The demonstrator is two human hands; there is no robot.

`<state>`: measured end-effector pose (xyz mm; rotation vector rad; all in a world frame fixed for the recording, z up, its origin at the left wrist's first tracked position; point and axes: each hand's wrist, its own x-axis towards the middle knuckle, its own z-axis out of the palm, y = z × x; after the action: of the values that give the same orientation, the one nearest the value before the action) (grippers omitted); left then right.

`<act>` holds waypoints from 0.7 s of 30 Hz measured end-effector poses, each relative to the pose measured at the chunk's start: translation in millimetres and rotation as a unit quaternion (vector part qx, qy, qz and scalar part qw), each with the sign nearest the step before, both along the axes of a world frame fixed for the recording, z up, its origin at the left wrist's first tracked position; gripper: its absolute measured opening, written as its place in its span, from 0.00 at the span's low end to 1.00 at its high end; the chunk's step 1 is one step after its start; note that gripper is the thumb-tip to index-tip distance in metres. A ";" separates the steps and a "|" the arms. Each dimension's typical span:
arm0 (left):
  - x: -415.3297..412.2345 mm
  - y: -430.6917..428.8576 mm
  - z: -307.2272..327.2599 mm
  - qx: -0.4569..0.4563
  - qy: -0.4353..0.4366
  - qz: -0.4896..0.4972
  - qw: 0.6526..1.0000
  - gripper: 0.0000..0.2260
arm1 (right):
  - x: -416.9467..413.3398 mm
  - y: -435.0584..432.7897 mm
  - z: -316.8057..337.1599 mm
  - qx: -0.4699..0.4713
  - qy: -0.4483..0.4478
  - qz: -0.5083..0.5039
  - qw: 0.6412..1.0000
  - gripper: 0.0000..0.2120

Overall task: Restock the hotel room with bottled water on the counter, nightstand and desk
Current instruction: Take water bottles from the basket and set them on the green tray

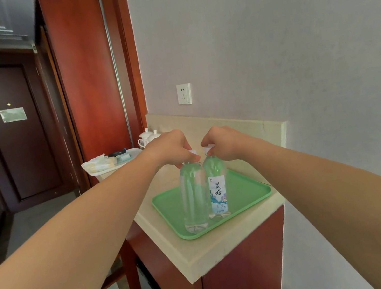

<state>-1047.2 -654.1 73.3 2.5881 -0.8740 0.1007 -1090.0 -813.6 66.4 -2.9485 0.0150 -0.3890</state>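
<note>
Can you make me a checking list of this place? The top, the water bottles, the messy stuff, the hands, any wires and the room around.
Surface: beige stone counter on a red-brown wooden cabinet, holding a green plastic tray.
Job's things: a clear plastic water bottle with no label showing and a clear plastic water bottle with a white label stand upright side by side on the tray.
Clutter: a white tray of packets and white lidded cups at the counter's far end.
Hands: left hand pinches the unlabelled bottle's cap; right hand pinches the labelled bottle's cap.
Cables: nothing seen.
Surroundings: white wall socket above the counter; dark brown door down the hallway.
</note>
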 end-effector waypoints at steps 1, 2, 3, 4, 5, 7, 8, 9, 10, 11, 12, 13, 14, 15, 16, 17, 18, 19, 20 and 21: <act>-0.1 -0.9 0.0 0.002 0.000 0.000 1.000 0.14 | -0.9 -0.5 0.1 0.000 0.000 0.000 1.000 0.20; -0.1 -1.2 0.3 0.005 -0.001 0.001 1.000 0.14 | -1.9 -1.1 0.3 0.000 0.000 0.001 1.000 0.20; 0.1 -1.1 0.2 0.007 -0.002 0.003 1.000 0.14 | -2.5 -1.2 0.6 0.001 0.001 0.001 1.000 0.20; 0.3 -0.8 0.0 0.010 -0.005 0.005 1.000 0.15 | -3.0 -1.1 0.8 0.002 0.000 0.001 1.000 0.19; 0.7 -0.2 -0.1 0.012 -0.006 0.006 1.000 0.15 | -3.2 -0.7 1.0 0.004 -0.001 0.001 1.000 0.19; 0.8 0.1 0.0 0.004 0.000 0.005 1.000 0.16 | -4.0 0.1 0.6 0.009 -0.004 -0.002 1.000 0.19; 0.7 0.3 -0.2 -0.002 0.006 0.005 1.000 0.17 | -4.5 1.0 -0.1 0.012 -0.005 -0.004 1.000 0.19; 0.2 0.2 -0.6 -0.008 0.011 0.008 1.000 0.18 | -4.9 2.2 -1.1 0.013 -0.005 -0.006 1.000 0.19; -0.5 0.0 -1.5 -0.011 0.014 0.012 1.000 0.18 | -5.4 3.6 -2.5 0.013 -0.004 -0.006 1.000 0.20; -1.4 -0.5 -2.5 -0.013 0.016 0.017 1.000 0.18 | -6.1 4.9 -4.0 0.013 -0.004 -0.005 1.000 0.21; -2.8 -1.1 -3.6 -0.013 0.017 0.020 1.000 0.17 | -7.3 6.0 -5.0 0.011 -0.004 -0.003 1.000 0.21; -4.3 -2.1 -4.2 -0.012 0.018 0.022 1.000 0.17 | -8.5 6.8 -5.4 0.007 -0.006 -0.001 1.000 0.22; -5.9 -2.7 -4.9 -0.010 0.019 0.022 1.000 0.16 | -10.1 7.3 -5.7 0.002 -0.007 0.001 1.000 0.23; -7.8 -3.0 -5.2 -0.007 0.020 0.022 1.000 0.16 | -11.5 7.7 -5.8 -0.002 -0.006 0.003 1.000 0.24; -9.7 -2.9 -5.3 -0.004 0.020 0.021 1.000 0.16 | -13.3 7.6 -5.9 -0.004 -0.006 0.006 1.000 0.25; -11.4 -3.0 -5.4 -0.002 0.018 0.022 1.000 0.16 | -15.0 7.6 -6.2 -0.003 -0.005 0.007 1.000 0.26; -12.7 -2.8 -5.5 -0.003 0.012 0.024 1.000 0.17 | -16.7 7.6 -6.5 0.000 -0.003 0.008 1.000 0.27; -14.1 -3.3 -5.9 -0.005 0.005 0.026 1.000 0.17 | -18.6 7.3 -7.3 0.004 -0.003 0.009 1.000 0.27; -15.6 -4.3 -6.4 -0.011 -0.002 0.026 1.000 0.18 | -20.5 7.2 -8.1 0.007 -0.003 0.010 1.000 0.28; -17.6 -6.7 -7.4 -0.026 -0.006 0.023 0.999 0.19 | -23.1 6.5 -8.9 0.008 -0.005 0.011 1.000 0.29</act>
<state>-1064.8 -660.8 65.9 2.5615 -0.8049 0.1512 -1113.0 -807.2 57.6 -2.9286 -0.0152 -0.3973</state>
